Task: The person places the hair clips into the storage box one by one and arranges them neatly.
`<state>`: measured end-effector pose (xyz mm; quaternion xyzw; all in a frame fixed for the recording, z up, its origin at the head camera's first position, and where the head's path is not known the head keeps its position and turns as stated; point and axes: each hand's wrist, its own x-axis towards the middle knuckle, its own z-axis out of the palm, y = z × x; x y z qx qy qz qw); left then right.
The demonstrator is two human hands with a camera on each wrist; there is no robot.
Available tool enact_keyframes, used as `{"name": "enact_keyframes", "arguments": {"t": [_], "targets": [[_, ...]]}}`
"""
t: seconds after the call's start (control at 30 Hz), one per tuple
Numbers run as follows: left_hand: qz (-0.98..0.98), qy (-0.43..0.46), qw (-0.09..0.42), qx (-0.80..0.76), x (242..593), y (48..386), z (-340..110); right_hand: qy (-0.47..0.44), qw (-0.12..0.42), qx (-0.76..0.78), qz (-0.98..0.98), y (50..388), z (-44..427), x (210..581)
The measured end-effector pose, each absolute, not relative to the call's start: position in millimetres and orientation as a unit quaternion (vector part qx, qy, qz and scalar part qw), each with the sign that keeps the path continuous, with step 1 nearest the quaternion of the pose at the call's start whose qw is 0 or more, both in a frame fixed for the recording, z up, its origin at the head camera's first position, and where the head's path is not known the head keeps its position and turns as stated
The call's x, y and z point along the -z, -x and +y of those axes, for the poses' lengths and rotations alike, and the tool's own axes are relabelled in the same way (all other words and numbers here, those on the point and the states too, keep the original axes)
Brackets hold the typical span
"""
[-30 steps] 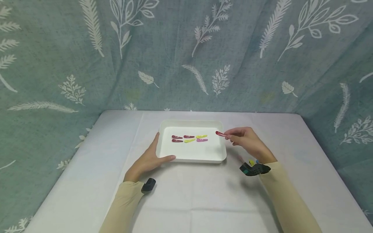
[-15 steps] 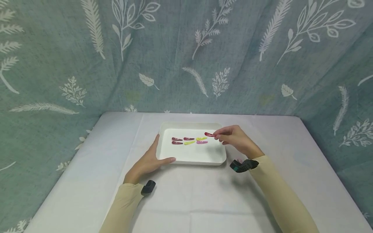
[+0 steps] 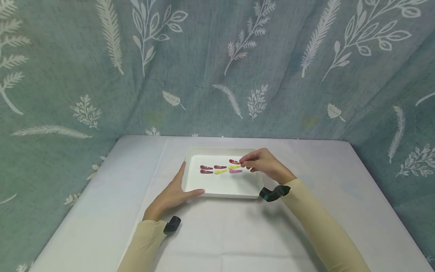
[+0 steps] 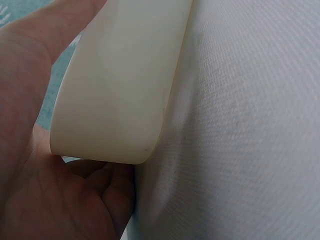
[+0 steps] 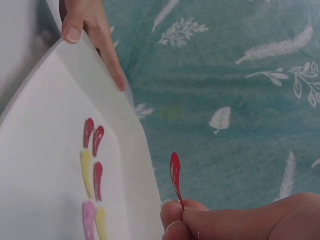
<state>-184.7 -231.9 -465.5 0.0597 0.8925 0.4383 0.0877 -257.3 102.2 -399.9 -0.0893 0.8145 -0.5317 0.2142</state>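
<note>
A white tray (image 3: 221,189) stands on the table. My left hand (image 3: 171,194) holds its near left corner, thumb at the front rim and fingers along the left wall; some fingers are curled beneath the corner in the left wrist view. Between thumb and fingertips, my right hand (image 3: 266,165) pinches a red snap hair clip (image 5: 175,172), above the tray's right half. Under it lie two rows of clips: dark red ones (image 3: 206,172) on the left, a yellow one (image 3: 221,171) in the middle, a pink one (image 3: 235,171) and another yellow one (image 5: 101,222) on the right.
A white cloth (image 3: 204,234) covers the table. Behind it hangs a blue-green curtain (image 3: 190,68) with white leaf prints. Each wrist wears a dark camera, the right one (image 3: 275,193) close to the tray's front right corner.
My right hand has moved left, carrying the red hair clip from beyond the tray's right rim to above the yellow clip. My left hand has stayed at the tray corner.
</note>
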Motion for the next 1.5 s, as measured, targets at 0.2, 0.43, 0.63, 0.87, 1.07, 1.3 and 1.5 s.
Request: {"name": "enact_keyframes", "arguments": {"t": [0.2,0.43,0.63,0.87,1.07,1.3,1.5], "targets": [[0.888,-0.065,0.085,-0.448,468,183,-231,0.095,0.220,0.521,0.819,262,94,402],[0.892,-0.059,0.085,-0.440,467,183,-231,0.103,0.234,0.525,0.812,267,85,406],[0.894,-0.062,0.080,-0.437,469,185,-233,0.110,0.243,0.520,0.812,270,76,409],[0.893,-0.057,0.087,-0.437,469,184,-234,0.099,0.261,0.516,0.810,270,67,412],[0.888,-0.066,0.082,-0.447,467,186,-233,0.093,0.264,0.506,0.816,271,61,413],[0.892,-0.065,0.083,-0.439,467,186,-233,0.089,0.266,0.480,0.831,274,57,421],[0.892,-0.063,0.085,-0.439,467,184,-231,0.083,0.268,0.460,0.842,274,53,425]]}}
